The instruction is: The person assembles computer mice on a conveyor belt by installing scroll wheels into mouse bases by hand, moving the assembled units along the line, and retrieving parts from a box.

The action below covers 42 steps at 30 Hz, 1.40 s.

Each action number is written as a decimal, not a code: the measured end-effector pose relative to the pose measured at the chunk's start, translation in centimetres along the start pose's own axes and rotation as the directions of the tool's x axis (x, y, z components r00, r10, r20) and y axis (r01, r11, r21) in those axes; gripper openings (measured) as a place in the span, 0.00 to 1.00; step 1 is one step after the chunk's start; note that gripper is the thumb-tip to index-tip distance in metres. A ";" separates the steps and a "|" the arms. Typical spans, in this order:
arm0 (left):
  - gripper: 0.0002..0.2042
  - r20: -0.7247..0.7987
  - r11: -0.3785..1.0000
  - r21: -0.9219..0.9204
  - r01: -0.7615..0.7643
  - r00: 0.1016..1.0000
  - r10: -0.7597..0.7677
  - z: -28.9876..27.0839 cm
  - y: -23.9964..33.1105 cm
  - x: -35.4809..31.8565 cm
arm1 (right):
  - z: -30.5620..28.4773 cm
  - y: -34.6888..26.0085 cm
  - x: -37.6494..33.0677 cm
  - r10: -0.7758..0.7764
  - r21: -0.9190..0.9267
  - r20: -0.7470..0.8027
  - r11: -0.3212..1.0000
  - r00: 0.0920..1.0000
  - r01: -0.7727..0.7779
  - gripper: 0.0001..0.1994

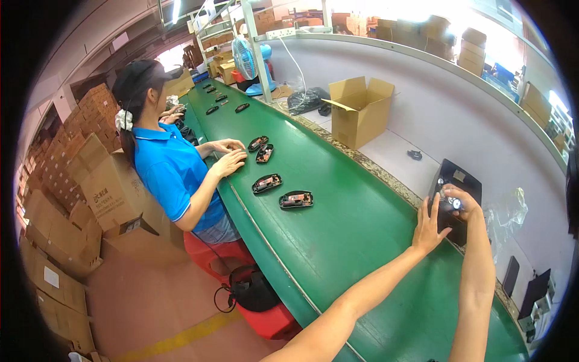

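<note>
At the far edge of the green belt stands a black box (462,176) with small shiny round parts on its near side. My left hand (429,224) is open, fingers stretched out along the box's left side and thumb apart. My right hand (465,203) reaches to the front of the box with its fingers curled. By its fingertips shows a small shiny round piece (456,204). My fingers partly cover this piece, so its kind is unclear.
Several open black oval housings (296,200) lie on the green belt (356,241). A co-worker in a blue shirt (175,163) works at its left edge. Beyond the belt are a carton (360,114), a clear plastic bag (508,217) and a fan (243,58). Red stools (268,320) stand left.
</note>
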<state>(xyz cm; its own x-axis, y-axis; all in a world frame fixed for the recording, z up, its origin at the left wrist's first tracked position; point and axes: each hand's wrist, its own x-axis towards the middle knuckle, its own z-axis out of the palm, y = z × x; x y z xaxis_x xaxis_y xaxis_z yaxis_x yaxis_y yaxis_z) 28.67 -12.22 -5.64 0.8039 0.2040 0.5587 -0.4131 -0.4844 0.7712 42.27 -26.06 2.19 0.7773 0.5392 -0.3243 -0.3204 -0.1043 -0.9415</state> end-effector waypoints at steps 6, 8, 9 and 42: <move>0.56 -0.054 0.998 -0.036 -0.059 0.997 0.057 0.4 0.8 -0.4 | 0.0 -2.5 -7.8 -0.131 0.003 -0.134 0.991 0.982 0.132 0.13; 0.53 -0.114 0.993 -0.018 -0.115 0.987 0.112 0.4 0.7 -0.6 | 0.9 -2.4 -10.7 -0.219 -0.037 -0.077 0.976 0.973 0.217 0.13; 0.51 -0.145 0.991 0.014 -0.132 0.981 0.132 -0.2 0.3 -0.8 | 1.9 -2.0 -11.5 -0.222 -0.042 -0.058 0.975 0.973 0.220 0.13; 0.41 0.703 0.878 -0.214 -0.429 0.556 0.443 -8.4 4.8 -11.8 | 18.3 18.4 -29.8 -0.627 -0.884 -0.344 0.468 0.699 -0.016 0.35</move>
<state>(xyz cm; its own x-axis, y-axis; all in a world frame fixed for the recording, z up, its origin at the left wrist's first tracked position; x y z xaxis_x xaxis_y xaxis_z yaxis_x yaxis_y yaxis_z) 13.64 -9.81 -5.95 0.5648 -0.6992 0.4383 -0.7990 -0.3305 0.5024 3.30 -28.80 -3.76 0.9307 0.1544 0.3317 0.3160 -0.7961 -0.5161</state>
